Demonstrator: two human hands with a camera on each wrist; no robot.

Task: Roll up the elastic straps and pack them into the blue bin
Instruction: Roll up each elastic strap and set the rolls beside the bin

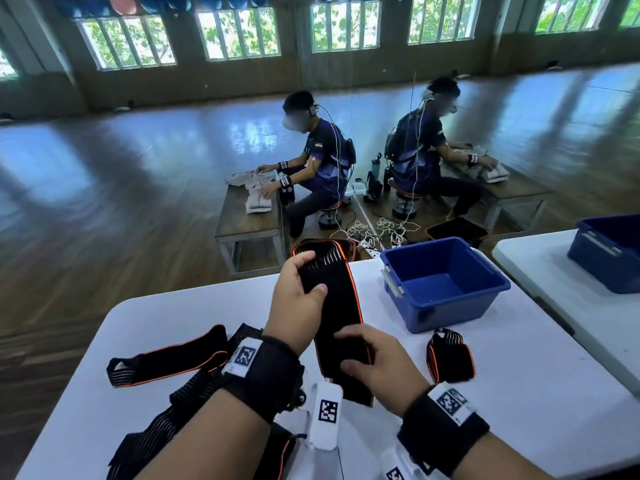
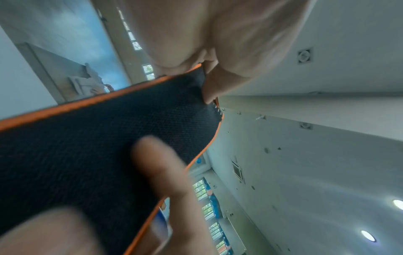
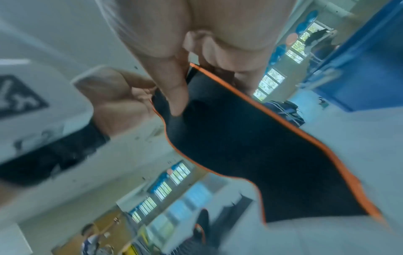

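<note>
A long black elastic strap with orange edging (image 1: 337, 306) stretches above the white table (image 1: 519, 372) between both hands. My left hand (image 1: 301, 299) grips its far part, thumb on top. Nearer me, my right hand (image 1: 374, 362) pinches the strap's near part. The left wrist view shows the strap (image 2: 98, 138) across the palm; in the right wrist view the thumb presses the strap (image 3: 250, 146). To the right stands the blue bin (image 1: 485, 271), and nothing shows in it. A rolled strap (image 1: 450, 358) lies in front of the bin.
More unrolled straps (image 1: 173, 358) lie at the table's left and near edge. A second table with another blue bin (image 1: 609, 251) stands at the right. Beyond the table sits a person at a low bench, with cables on the wooden floor.
</note>
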